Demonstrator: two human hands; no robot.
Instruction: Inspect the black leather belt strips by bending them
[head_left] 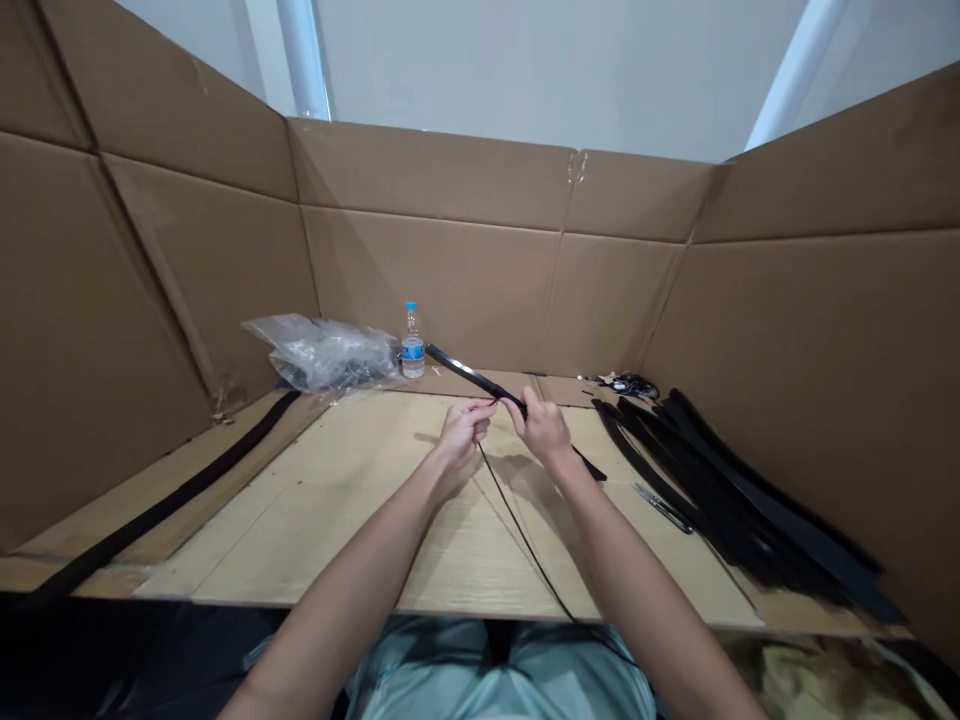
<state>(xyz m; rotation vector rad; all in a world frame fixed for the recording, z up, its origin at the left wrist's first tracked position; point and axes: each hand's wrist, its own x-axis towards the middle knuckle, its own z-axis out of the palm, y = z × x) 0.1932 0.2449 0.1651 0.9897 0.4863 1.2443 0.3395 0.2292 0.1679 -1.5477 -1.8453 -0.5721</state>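
Observation:
My right hand (541, 428) is shut around the middle of a long black strip (472, 372), which has a glossy face and slants from the far left down past the hand to the right. My left hand (463, 432) pinches a thin black cord (517, 520) between its fingertips, right next to the strip. The cord hangs from there and runs down across the board towards my lap. Both hands are close together above a pale wooden board (360, 520).
Several black strips (735, 500) lie heaped at the right, with a small metal tool (664, 508) beside them. A plastic bag (322, 352), water bottle (412, 343), small black cable bundle (630, 385) and long black strip (161, 500) lie around the board. Cardboard walls (427, 270) surround it.

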